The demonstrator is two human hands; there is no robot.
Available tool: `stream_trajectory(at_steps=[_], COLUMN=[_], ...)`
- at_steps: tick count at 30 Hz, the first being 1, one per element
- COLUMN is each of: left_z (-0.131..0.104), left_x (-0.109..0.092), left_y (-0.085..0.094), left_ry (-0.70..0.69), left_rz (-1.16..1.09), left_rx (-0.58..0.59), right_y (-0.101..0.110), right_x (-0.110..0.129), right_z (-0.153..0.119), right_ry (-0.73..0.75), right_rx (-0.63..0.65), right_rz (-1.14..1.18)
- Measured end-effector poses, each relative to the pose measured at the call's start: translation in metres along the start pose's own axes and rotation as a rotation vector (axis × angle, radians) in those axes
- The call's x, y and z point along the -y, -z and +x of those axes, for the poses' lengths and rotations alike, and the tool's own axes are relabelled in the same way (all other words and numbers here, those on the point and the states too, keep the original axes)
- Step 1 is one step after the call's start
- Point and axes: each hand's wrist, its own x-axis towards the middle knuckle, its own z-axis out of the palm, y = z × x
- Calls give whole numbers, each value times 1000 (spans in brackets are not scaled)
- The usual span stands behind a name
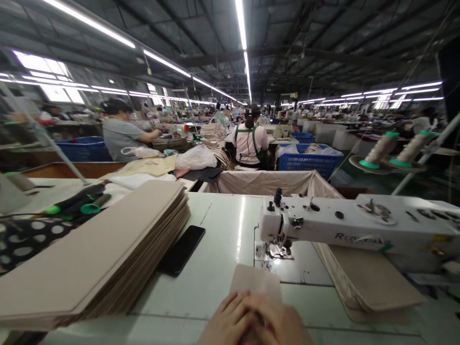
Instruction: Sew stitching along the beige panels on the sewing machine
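Observation:
At the bottom centre my left hand [227, 320] and my right hand [278, 320] are close together, touching, with fingers bent over a beige fabric piece [256, 279]. Its rounded far end lies on the pale green sewing table [223, 220], pointing at the sewing machine's presser foot [282, 251]. The near part of the piece is hidden under my hands. A tall stack of beige fabric panels [108, 239] stands on the left. More beige panels [373, 278] lie under the arm of the white sewing machine [352, 225].
A black phone [182, 250] lies beside the stack. Behind the table edge is a cloth-lined bin [258, 182]. Two thread cones [381, 149] stand at right. Co-workers sit ahead, one in a green apron [249, 139], near a blue crate [311, 163].

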Motion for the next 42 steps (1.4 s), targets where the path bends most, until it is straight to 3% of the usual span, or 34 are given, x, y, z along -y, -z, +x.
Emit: stream_trajectory(at_steps=[4,8,13,19,27,42], left_z=[-6,6,30,48,47,47], left_x=[5,12,25,31,34,35], left_y=[23,29,24,23,20,22], left_ry=[182,231,252,248,231,263], left_rz=[1,8,29,22,29,-12], left_rx=[4,10,17,48,6,46], right_y=[-3,0,-5,-11,-12,-12], right_x=[-54,-74,-79,-84,-85,-88], right_z=[36,35,19,19,18,17], right_ry=[-108,-130,-156,-187,-192,-184], right_rx=[74,100,98,132,157,148], right_rz=[-68,-121,-154,-155,-158,-111])
